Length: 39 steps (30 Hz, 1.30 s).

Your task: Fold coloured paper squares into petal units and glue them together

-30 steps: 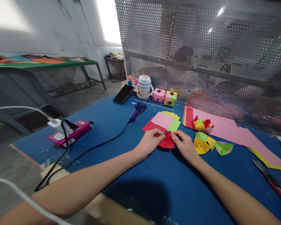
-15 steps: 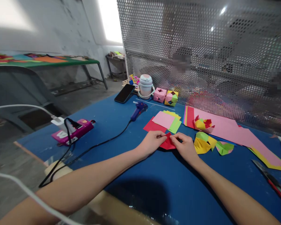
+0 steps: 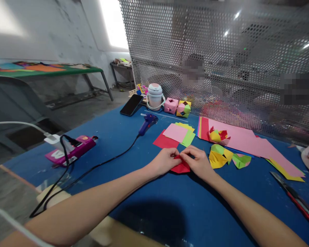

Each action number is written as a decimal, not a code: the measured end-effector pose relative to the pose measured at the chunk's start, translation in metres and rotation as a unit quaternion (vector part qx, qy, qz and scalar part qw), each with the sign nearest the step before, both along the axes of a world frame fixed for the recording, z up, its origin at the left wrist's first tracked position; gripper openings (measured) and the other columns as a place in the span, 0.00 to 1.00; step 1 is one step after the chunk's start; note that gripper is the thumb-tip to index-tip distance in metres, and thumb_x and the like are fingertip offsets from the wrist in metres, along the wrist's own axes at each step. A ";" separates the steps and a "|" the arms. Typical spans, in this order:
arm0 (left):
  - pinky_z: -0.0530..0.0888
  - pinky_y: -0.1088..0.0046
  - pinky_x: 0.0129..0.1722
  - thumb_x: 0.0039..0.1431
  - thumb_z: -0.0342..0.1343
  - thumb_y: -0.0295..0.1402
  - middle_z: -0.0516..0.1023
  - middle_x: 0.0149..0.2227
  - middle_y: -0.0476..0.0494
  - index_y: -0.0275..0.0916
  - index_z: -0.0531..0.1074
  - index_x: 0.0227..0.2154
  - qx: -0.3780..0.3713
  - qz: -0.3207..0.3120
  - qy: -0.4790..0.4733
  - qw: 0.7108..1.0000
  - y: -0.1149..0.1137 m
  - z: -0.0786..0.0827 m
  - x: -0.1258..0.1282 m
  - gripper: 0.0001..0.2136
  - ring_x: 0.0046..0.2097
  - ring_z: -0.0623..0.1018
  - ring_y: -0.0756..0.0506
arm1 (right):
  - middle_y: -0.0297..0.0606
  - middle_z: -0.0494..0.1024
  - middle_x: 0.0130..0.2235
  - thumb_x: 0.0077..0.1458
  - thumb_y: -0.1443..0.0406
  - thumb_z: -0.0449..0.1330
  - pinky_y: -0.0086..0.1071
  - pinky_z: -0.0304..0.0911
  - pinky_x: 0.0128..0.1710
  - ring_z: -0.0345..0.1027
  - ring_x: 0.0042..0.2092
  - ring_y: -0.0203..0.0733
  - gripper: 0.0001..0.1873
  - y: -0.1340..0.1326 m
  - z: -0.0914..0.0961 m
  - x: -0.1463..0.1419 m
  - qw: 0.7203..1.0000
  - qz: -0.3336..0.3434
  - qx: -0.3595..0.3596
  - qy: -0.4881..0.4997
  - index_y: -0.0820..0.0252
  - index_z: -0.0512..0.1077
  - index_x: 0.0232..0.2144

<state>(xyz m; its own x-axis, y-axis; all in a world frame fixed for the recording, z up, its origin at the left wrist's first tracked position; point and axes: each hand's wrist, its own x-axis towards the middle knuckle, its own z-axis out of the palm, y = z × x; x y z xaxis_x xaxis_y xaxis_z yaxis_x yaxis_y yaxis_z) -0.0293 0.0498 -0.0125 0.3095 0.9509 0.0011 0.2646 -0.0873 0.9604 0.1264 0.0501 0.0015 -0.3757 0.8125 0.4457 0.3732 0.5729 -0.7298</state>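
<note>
The left hand (image 3: pixel 166 160) has its thumb and fingers pinched together on the red paper (image 3: pixel 180 168), holding it from its left side. The right hand (image 3: pixel 197 161) pinches the same piece from the right, its thumb and forefinger closed on the upper part. The paper sits between the two hands, just below the fingertips, low over the blue table (image 3: pixel 144 195); whether its lower edge touches the table I cannot tell.

Half a second ago a red peak stood up between the hands, with a small gap between the fingertips. Now the fingertips come nearly together and cover most of that peak, so that mainly the lower part shows. The things around lie as they did.

The paper is plain bright red and folded small, with a wide lower edge and creases running up to the pinched top.

Just beyond the hands lie a red square (image 3: pixel 164 140) and, overlapping it, a pink square (image 3: pixel 175 132) with green and yellow ones beside it. Near the right hand are a yellow folded piece (image 3: pixel 217 160) and a green and pink folded piece (image 3: pixel 242 160). Farther out are a glue gun (image 3: pixel 145 125) at the left, two paper cubes (image 3: pixel 171 105) by the bottle (image 3: pixel 155 97), and a cutter (image 3: pixel 293 195) at the right.
</note>
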 end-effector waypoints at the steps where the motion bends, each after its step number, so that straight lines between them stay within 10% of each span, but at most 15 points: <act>1: 0.54 0.79 0.21 0.46 0.53 0.32 0.60 0.19 0.55 0.35 0.65 0.21 0.007 -0.004 0.002 1.000 0.000 0.001 0.000 0.06 0.23 0.59 0.54 | 0.34 0.72 0.27 0.54 0.66 0.56 0.29 0.60 0.31 0.66 0.30 0.36 0.09 -0.001 0.003 0.000 1.000 0.000 -0.002 -0.003 0.59 0.71 0.23; 8: 0.56 0.79 0.22 0.44 0.55 0.32 0.60 0.18 0.57 0.36 0.63 0.20 0.009 0.048 -0.028 0.998 -0.002 0.010 0.003 0.07 0.22 0.59 0.54 | 0.34 0.70 0.27 0.55 0.59 0.53 0.28 0.60 0.30 0.64 0.30 0.36 0.11 0.005 0.029 0.014 0.990 -0.125 -0.021 0.068 0.60 0.69 0.29; 15: 0.59 0.78 0.24 0.44 0.54 0.30 0.62 0.21 0.56 0.37 0.61 0.23 0.019 0.071 -0.103 0.992 0.003 -0.001 0.002 0.06 0.24 0.63 0.54 | 0.30 0.68 0.20 0.53 0.62 0.54 0.27 0.53 0.24 0.61 0.24 0.34 0.13 0.003 0.012 0.005 0.988 -0.073 -0.074 -0.115 0.60 0.68 0.20; 32: 0.64 0.79 0.25 0.41 0.52 0.27 0.65 0.21 0.56 0.37 0.62 0.23 -0.003 0.049 -0.089 0.995 -0.002 0.008 0.004 0.04 0.25 0.67 0.53 | 0.34 0.73 0.28 0.56 0.63 0.53 0.28 0.57 0.29 0.65 0.30 0.36 0.09 -0.004 0.005 -0.001 0.992 -0.051 0.004 -0.114 0.59 0.72 0.28; 39: 0.66 0.77 0.27 0.44 0.54 0.29 0.71 0.26 0.52 0.37 0.64 0.27 -0.017 0.033 -0.094 0.995 -0.004 0.008 0.003 0.05 0.28 0.71 0.51 | 0.39 0.74 0.35 0.56 0.64 0.52 0.33 0.59 0.38 0.67 0.38 0.41 0.09 0.003 0.039 0.060 0.958 -0.121 0.063 -0.251 0.59 0.72 0.33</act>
<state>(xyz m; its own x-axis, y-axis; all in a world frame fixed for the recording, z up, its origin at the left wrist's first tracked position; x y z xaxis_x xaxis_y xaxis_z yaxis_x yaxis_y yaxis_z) -0.0268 0.0453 -0.0046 0.2444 0.9695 0.0197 0.0849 -0.0417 0.9955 0.1861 0.0528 0.0408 -0.3756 0.8545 0.3589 0.7922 0.4970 -0.3543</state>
